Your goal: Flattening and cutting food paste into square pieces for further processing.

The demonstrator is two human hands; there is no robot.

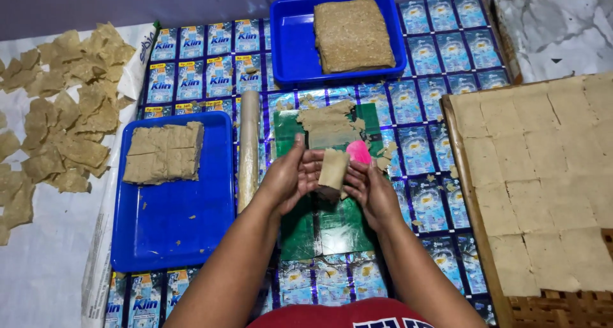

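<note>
Floor covering of printed blue sachet sheets (440, 143), spread wall to wall beneath everything.

Woven drying rack (549, 309) along the right edge, tiled with flat pale dough squares (543, 175) laid edge to edge.

Large blue tray (179, 232) at the left, near half bare; stack of cut beige slabs (165, 152) in its far corner.

Second blue tray (290, 53) at the far edge, centre; thick coarse brown block (352, 34) filling its right half.

White sheet (38, 264) at the far left edge, scattered with irregular dry tan scraps (70, 111).

Green plastic mat (335, 229) at centre, under the hands; flattened dough remnant (329, 120) on its far end, crumbs about.

Rolling pin (248, 149), wrapped in clear film, lying lengthwise between the large tray and the mat.

Left hand (290, 178) and right hand (373, 190), raised above the mat, cupped toward each other, fingertips pinching a small dough piece (333, 168) held upright between them.

Pink scraper (358, 152), rounded, showing just past the right fingers; whether gripped or merely resting there, cannot tell.
</note>
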